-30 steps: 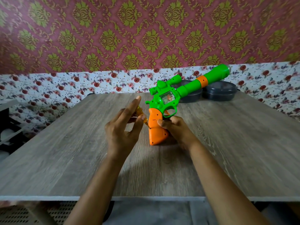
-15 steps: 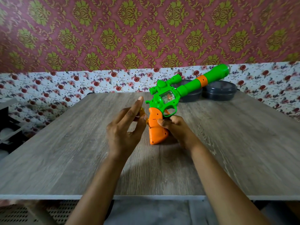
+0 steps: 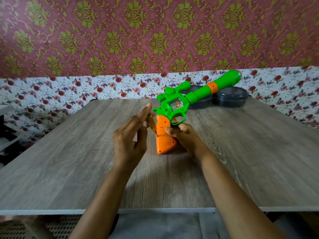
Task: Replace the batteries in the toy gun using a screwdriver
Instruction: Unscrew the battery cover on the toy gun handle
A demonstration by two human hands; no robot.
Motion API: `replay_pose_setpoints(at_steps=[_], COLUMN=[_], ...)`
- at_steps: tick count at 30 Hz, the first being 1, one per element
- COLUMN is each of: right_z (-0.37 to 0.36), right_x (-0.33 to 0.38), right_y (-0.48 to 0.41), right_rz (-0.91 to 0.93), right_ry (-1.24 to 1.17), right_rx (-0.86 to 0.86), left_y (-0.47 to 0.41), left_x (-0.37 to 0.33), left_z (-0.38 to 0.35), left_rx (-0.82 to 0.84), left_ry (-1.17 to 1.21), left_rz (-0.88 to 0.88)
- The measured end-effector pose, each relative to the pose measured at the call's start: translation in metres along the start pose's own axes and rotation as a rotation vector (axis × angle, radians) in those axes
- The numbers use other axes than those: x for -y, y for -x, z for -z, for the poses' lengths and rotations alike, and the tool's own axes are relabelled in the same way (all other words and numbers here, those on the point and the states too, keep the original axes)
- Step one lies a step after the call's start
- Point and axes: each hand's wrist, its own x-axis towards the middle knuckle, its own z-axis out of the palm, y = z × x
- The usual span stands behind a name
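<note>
A green toy gun with an orange grip stands butt-down on the wooden table, its barrel pointing up to the right. My right hand grips the orange grip from the right, below the trigger. My left hand pinches a small screwdriver with an amber handle between its long fingers and thumb. The screwdriver's tip meets the left face of the grip. Most of the handle is hidden behind my fingers.
Two dark round lidded containers sit at the table's far edge behind the gun's barrel. The flowered wall stands right behind the table. The table's near edge runs under my forearms.
My left hand has rolled the screwdriver between its fingers and the tip has come down onto the grip. The gun and my right hand have hardly moved.
</note>
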Motion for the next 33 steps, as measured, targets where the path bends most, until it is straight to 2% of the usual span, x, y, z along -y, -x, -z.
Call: replay_pose_setpoints(at_steps=[7, 13, 23, 29, 33], right_z=[-0.0008, -0.0002, -0.0009, 0.0002, -0.0004], right_x=[-0.0009, -0.0011, -0.0032, -0.0046, -0.003], right_y=[-0.001, -0.0017, -0.0022, -0.0033, -0.0018], right_rz=[0.003, 0.008, -0.008, -0.008, 0.021], right_ry=[0.007, 0.013, -0.023, -0.011, -0.006], right_rx=[-0.001, -0.003, 0.001, 0.0, 0.016], left_y=[-0.0018, 0.001, 0.003, 0.0012, 0.001], left_x=[-0.0026, -0.002, -0.0043, -0.0045, -0.0034], left_z=[-0.002, -0.0019, -0.0043, -0.0038, -0.0033], left_rx=[-0.069, -0.177, -0.15, -0.226, -0.197], left_ry=[0.0, 0.132, 0.018, 0.033, 0.022], left_rz=[0.009, 0.15, 0.033, 0.135, 0.089])
